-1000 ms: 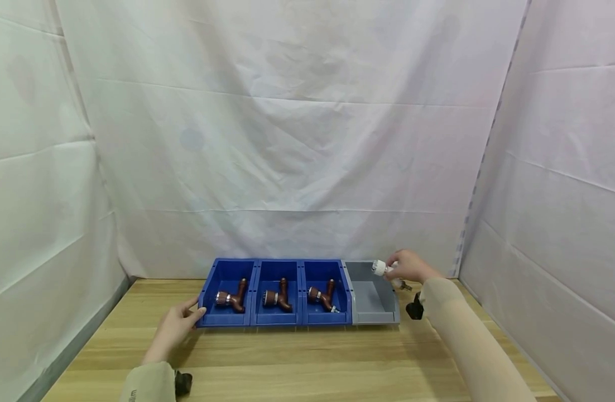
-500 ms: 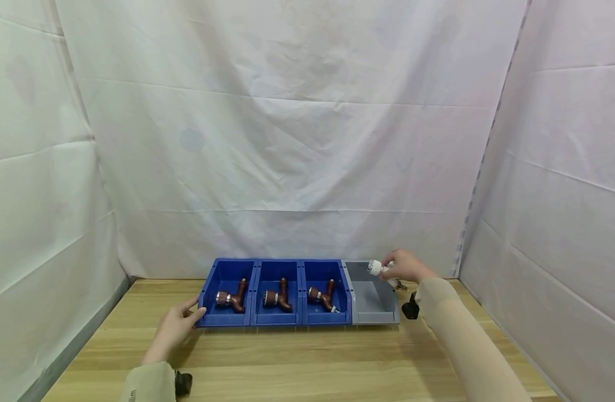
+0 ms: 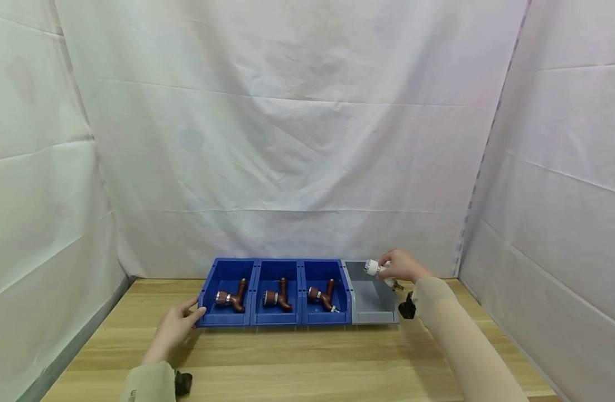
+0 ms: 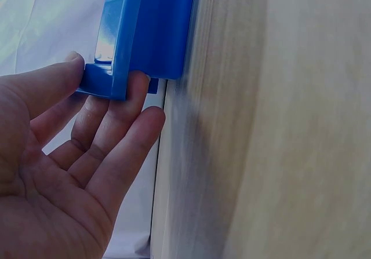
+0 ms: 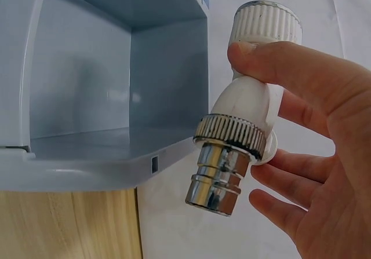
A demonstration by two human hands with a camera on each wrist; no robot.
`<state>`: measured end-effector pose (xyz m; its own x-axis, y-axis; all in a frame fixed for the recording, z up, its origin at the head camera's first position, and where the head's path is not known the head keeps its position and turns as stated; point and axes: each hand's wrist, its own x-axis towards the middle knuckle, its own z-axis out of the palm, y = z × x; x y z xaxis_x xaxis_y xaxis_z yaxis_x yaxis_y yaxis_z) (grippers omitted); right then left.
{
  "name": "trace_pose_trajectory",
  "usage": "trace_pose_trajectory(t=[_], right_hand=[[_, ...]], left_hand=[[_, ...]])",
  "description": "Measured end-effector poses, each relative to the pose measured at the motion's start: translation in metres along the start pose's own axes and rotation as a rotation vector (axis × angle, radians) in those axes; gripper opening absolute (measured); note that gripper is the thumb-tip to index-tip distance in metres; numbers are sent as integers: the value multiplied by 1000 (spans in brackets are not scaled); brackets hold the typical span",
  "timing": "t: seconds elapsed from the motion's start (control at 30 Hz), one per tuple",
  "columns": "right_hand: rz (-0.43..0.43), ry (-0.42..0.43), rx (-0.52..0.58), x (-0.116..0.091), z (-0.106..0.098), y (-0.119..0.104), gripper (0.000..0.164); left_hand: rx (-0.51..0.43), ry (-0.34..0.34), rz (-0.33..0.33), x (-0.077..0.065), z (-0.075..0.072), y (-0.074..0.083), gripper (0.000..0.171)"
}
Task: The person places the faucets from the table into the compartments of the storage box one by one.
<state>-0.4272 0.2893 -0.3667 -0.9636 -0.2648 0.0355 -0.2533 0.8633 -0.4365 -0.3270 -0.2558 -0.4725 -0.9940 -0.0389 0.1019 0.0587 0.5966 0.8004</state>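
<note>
My right hand [image 3: 408, 265] grips a white tap [image 5: 249, 99] between thumb and fingers, over the right rear part of the grey bin [image 3: 374, 317]. The tap has a ribbed white knob and a chrome nozzle [image 5: 215, 181], which angles down beside the bin's rim in the right wrist view. At the far left, my left hand [image 3: 174, 324] pinches the front corner of the leftmost blue bin [image 4: 120, 44], thumb on one side and fingers on the other. Brown taps lie in the left blue bin [image 3: 232, 300], the middle bin [image 3: 277, 298] and the right bin [image 3: 321, 296].
The three blue bins and the grey one stand side by side in a row on a wooden table [image 3: 287, 363]. White cloth [image 3: 287, 167] hangs behind and along both sides. Table surface stretches in front of the bins.
My right hand has moved a little left with the white tap, from the grey bin's right side further over it. My left hand and the bins have stayed put.
</note>
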Motion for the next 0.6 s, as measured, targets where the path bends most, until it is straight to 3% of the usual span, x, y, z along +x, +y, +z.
trace_pose_trajectory(t=[0.6], right_hand=[[-14, 2, 2, 4, 6, 3, 31]], left_hand=[[-5, -1, 8, 3, 4, 5, 56]])
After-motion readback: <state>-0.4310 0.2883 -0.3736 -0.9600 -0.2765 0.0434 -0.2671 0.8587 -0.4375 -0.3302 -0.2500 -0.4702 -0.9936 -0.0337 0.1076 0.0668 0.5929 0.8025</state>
